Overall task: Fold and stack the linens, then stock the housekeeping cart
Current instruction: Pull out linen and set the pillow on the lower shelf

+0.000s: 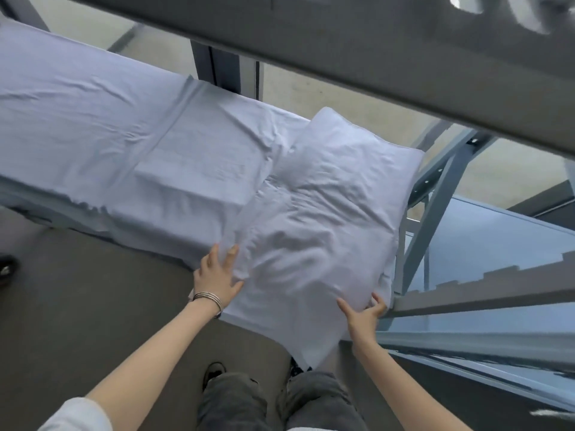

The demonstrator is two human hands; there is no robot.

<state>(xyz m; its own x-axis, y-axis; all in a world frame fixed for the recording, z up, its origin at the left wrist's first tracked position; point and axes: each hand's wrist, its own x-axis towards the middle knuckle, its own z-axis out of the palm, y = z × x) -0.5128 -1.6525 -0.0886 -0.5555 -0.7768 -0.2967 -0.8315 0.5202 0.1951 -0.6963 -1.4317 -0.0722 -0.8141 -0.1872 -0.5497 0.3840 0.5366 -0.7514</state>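
A pale blue pillow in its case (pixel 323 219) lies tilted at the near end of a narrow bed covered by a pale blue sheet (pixel 93 113). Its near corner hangs over the bed's edge toward my legs. My left hand (pixel 217 272), with bracelets on the wrist, rests flat against the pillow's left edge, fingers spread. My right hand (pixel 364 312) holds the pillow's lower right edge, thumb on top and fingers tucked under. A folded pale blue linen (pixel 199 169) lies flat on the sheet just left of the pillow.
A grey upper bunk rail (pixel 373 57) crosses overhead. The blue-grey metal bed frame (pixel 435 197) stands to the right of the pillow, with another bed surface (pixel 497 244) beyond. A dark floor (pixel 77 290) lies under me, and a shoe (pixel 6 269) shows at far left.
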